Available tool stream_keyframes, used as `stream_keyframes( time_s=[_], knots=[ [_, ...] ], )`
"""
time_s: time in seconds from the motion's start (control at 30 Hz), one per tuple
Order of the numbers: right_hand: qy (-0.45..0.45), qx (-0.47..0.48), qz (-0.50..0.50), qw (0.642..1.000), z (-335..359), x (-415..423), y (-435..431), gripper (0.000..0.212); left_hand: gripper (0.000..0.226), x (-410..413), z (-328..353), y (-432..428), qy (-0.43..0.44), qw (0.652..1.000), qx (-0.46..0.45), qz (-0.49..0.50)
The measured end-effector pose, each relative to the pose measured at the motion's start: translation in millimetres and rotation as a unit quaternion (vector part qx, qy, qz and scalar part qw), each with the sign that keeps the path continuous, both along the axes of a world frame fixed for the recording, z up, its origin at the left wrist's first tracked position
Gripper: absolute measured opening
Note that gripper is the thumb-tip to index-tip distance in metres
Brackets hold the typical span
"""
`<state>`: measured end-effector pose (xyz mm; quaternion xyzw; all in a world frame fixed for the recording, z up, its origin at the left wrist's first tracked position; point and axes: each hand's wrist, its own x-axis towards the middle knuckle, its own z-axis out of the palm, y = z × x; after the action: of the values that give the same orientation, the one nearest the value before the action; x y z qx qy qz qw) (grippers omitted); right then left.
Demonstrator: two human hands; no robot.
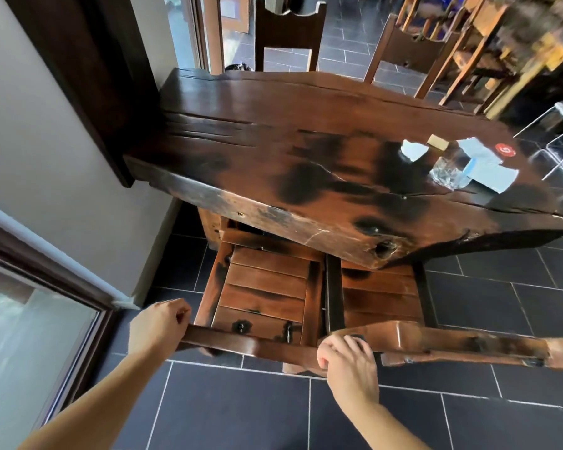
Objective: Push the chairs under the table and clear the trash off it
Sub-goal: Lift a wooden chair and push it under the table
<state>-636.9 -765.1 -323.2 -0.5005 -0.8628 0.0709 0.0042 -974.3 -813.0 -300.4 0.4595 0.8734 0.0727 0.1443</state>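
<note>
Gripping the top rail of the near-left chair (267, 289) at both ends, left hand (158, 323) and right hand (346, 360) are clasping it, seat sitting partly under the table (273, 141); solid wood, probably heavy, rigid.

One counter (306, 131); four chairs at it: left near chair (267, 287), right near chair (381, 287), two far chairs (288, 30). Trash: three papers (411, 150), one wrapper (447, 175), one block (437, 141), one red disc (505, 150).

Dark wooden table (273, 151) bears paper scraps (488, 167) and crumpled plastic (447, 175).
</note>
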Motion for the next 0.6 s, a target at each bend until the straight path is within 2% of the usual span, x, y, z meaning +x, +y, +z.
stream_keyframes(
  time_s=[0.3, 0.6],
  knots=[
    [-0.049, -0.027, 0.014, 0.998, 12, 2, 40, 0.034, 0.013, 7, -4, 25, 0.017, 1.000, 0.019, 0.007],
    [-0.074, -0.025, -0.049, 0.996, 14, 0, 68, 0.038, 0.013, 17, -10, 43, 0.025, 0.999, 0.037, -0.003]
  ],
)
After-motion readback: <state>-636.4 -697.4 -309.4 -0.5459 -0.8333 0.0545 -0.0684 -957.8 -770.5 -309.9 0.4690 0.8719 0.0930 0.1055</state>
